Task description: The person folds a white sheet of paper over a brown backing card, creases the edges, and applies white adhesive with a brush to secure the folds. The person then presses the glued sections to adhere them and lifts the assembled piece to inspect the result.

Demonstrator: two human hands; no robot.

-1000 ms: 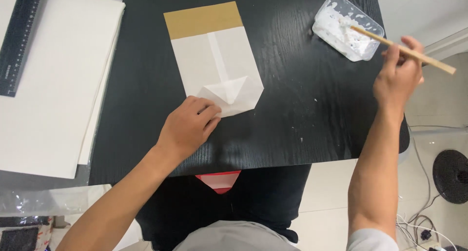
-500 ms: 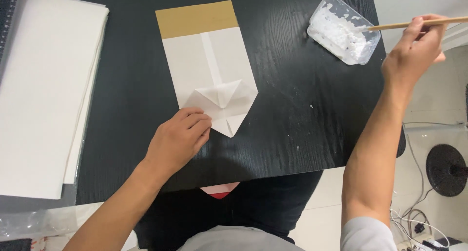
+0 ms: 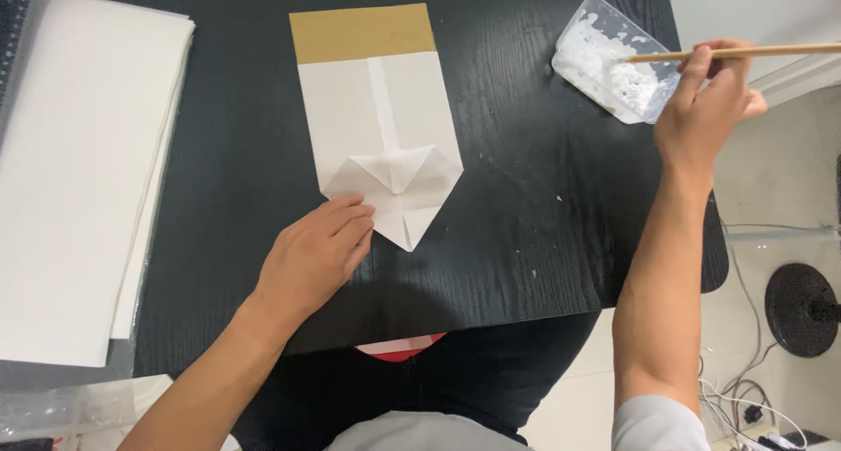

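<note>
The folded paper bag lay flat mid-worktop, its pointed end pinned by the left hand, fingers spread so it could not slide. The right hand pinched a stick, tip dipped in the paste tub.

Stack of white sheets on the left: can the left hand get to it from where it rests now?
Probably yes. The left hand lies flat on the folded paper bag, and only bare black table lies between it and the stack of white sheets.
</note>
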